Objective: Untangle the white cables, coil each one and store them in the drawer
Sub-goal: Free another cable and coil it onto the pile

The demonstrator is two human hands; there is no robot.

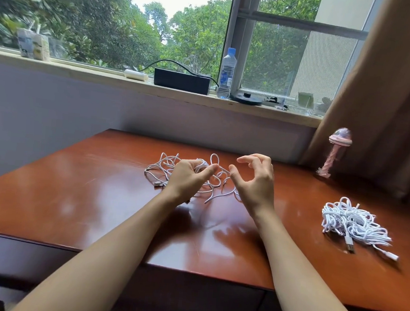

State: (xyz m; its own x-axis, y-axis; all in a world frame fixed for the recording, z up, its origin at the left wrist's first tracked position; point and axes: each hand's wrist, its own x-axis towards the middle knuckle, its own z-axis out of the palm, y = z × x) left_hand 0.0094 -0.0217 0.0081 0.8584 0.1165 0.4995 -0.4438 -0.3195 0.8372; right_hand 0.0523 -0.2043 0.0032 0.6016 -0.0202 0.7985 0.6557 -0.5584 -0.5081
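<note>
Loose tangle of white cables point(162, 170) gripped in left hand point(188, 178); right hand point(254, 181) spread, nothing held. Judged light, limp, snag-prone; best taken at free plug end point(158, 185).

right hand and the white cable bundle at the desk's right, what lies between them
Nothing, in the head view: only bare glossy desk top lies between the right hand and the tangled white cable bundle.

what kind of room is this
Likely a bedroom or home study: a glossy wooden desk under a window, a brown curtain and a sill cluttered with a water bottle and drink cartons.
</note>
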